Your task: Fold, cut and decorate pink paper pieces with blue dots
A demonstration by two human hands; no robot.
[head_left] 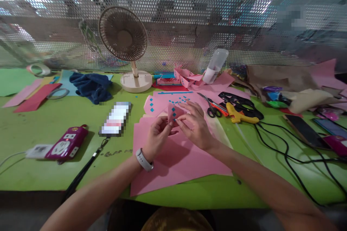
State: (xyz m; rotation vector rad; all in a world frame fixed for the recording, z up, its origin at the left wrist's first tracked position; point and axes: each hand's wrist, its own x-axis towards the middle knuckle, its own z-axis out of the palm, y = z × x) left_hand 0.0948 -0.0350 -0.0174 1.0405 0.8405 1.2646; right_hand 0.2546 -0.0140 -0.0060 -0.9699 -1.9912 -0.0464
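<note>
A small pink paper piece (171,111) with a row of blue diamonds is pinched in my left hand (158,133), above the large pink sheets (173,162). The thumb and index finger of my right hand (196,124) come together at its lower right edge, by a blue diamond. Whether they grip that diamond or only press it is too small to tell. Behind my hands, loose blue diamonds (182,99) lie scattered on pink paper. Another pink piece (150,106) with blue diamonds lies to the left.
Scissors (213,108) and a yellow glue gun (240,115) with black cables (287,151) lie at right. A fan (135,81) stands behind, near a plastic bottle (215,66). A phone (116,119) and a purple power strip (67,143) sit at left.
</note>
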